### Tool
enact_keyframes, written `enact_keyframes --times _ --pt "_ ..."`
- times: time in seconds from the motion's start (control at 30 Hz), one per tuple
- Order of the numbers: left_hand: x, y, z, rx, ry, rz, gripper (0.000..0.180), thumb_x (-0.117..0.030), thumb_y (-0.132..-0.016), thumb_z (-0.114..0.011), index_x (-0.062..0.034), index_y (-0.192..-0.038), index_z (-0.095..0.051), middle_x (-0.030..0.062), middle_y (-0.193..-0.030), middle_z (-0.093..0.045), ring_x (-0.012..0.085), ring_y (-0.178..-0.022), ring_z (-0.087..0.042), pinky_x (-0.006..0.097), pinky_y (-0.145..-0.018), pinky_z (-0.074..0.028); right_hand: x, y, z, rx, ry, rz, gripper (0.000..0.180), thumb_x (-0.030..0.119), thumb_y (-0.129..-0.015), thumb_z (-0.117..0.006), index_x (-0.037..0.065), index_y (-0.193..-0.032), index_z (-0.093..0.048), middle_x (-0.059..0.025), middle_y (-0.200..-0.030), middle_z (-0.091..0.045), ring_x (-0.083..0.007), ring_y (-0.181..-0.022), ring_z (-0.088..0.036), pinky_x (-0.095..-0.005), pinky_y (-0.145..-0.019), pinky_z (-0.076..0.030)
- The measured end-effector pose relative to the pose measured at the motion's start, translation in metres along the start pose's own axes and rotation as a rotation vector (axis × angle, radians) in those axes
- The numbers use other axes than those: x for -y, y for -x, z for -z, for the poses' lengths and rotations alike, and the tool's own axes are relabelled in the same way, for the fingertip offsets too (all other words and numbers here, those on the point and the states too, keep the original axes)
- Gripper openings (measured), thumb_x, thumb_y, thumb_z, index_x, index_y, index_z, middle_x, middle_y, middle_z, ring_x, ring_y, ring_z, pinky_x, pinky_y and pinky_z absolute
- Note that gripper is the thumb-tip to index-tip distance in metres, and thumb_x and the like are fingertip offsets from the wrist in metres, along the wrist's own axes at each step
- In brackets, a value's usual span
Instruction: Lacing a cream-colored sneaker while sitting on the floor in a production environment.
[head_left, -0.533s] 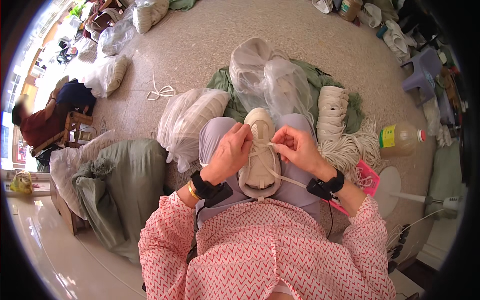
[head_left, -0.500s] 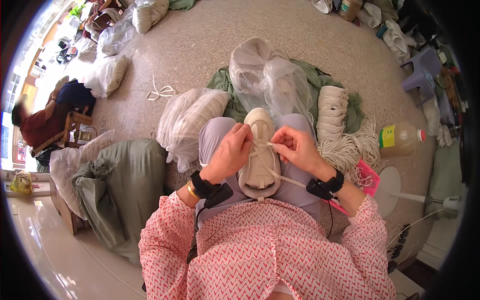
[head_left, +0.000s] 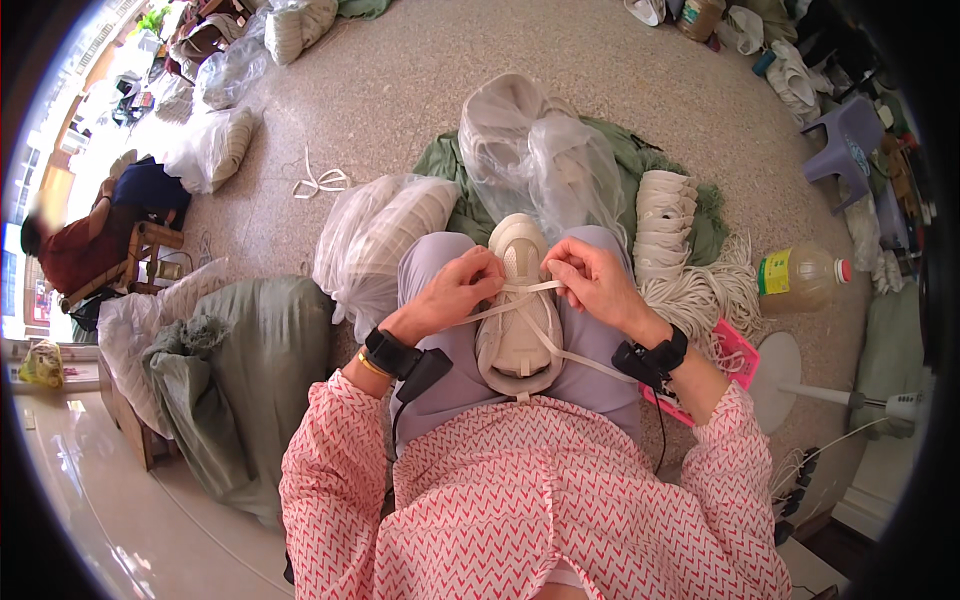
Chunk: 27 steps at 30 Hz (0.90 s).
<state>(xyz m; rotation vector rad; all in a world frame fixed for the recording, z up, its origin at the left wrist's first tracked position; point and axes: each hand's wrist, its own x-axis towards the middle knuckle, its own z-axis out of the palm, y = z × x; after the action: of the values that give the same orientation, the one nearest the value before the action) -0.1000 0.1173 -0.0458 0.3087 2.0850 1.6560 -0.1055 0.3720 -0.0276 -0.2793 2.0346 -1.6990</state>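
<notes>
A cream sneaker [head_left: 514, 345] rests between my knees, toe pointing away from me. White shoelace [head_left: 535, 287] runs across its upper, with loose lengths trailing to both sides of the shoe. My left hand [head_left: 460, 288] is closed at the shoe's left side, its fingertips pinching the lace near the eyelets. At the right side, my right hand [head_left: 597, 284] pinches the lace between thumb and index finger, holding it taut over the tongue. The exact grip of the left fingertips is partly hidden by the hand.
Clear bags of shoe parts [head_left: 385, 240] lie beyond my knees. To the right are a stack of shoe uppers [head_left: 664, 225], a heap of white laces [head_left: 705, 295], a pink basket [head_left: 742, 360] and a jug [head_left: 800, 280]. A green sack [head_left: 260, 380] lies left. Another person [head_left: 75, 245] sits far left.
My hands have drawn slightly apart, the left one moving left and the right one a little right. The lace between them is straighter, and a loose length now shows below my left hand.
</notes>
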Motion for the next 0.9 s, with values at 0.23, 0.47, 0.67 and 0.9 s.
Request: enact_keyframes --times 0.23,0.47,0.67,0.9 --pt "-0.007 0.002 -0.007 -0.044 -0.31 -0.185 0.015 -0.014 -0.092 -0.067 -0.0008 -0.089 -0.062 0.0064 -0.091 -0.055 0.0154 -0.08 -0.056 0.031 -0.073 -0.047 0.0 -0.002 0.0 -0.017 0.037 0.017 0.019 0.02 -0.104 -0.06 0.002 -0.103 -0.063 0.0003 -0.076 -0.062 -0.005 -0.06 -0.056 -0.0219 -0.051 -0.045" --pt "0.001 0.002 -0.001 0.004 0.339 0.172 0.011 -0.011 -0.091 -0.066 -0.0014 -0.09 -0.063 0.0054 -0.089 -0.06 0.0123 -0.08 -0.058 0.029 -0.074 -0.048 -0.001 -0.006 0.004 0.04 0.044 -0.022 0.018 0.019 -0.107 -0.055 0.003 -0.107 -0.063 0.0017 -0.075 -0.059 -0.0029 -0.057 -0.052 -0.0192 -0.052 -0.044" --pt "-0.001 0.002 -0.001 0.006 -0.068 0.103 0.006 -0.007 -0.095 -0.063 -0.0024 -0.098 -0.06 0.0006 -0.087 -0.059 0.0102 -0.079 -0.057 0.026 -0.072 -0.048 -0.003 -0.009 0.004 0.053 0.039 -0.024 0.019 0.02 -0.107 -0.054 0.003 -0.108 -0.063 0.0016 -0.077 -0.06 -0.0029 -0.058 -0.053 -0.0193 -0.052 -0.044" --pt "0.001 0.002 0.008 0.127 0.285 0.177 0.005 -0.008 -0.1 -0.058 -0.0034 -0.097 -0.058 0.0001 -0.094 -0.057 0.01 -0.085 -0.057 0.025 -0.081 -0.047 -0.009 -0.013 0.005 0.044 -0.045 -0.043 0.026 0.024 -0.109 -0.051 0.002 -0.106 -0.063 -0.0013 -0.076 -0.063 -0.006 -0.055 -0.057 -0.0218 -0.05 -0.048"
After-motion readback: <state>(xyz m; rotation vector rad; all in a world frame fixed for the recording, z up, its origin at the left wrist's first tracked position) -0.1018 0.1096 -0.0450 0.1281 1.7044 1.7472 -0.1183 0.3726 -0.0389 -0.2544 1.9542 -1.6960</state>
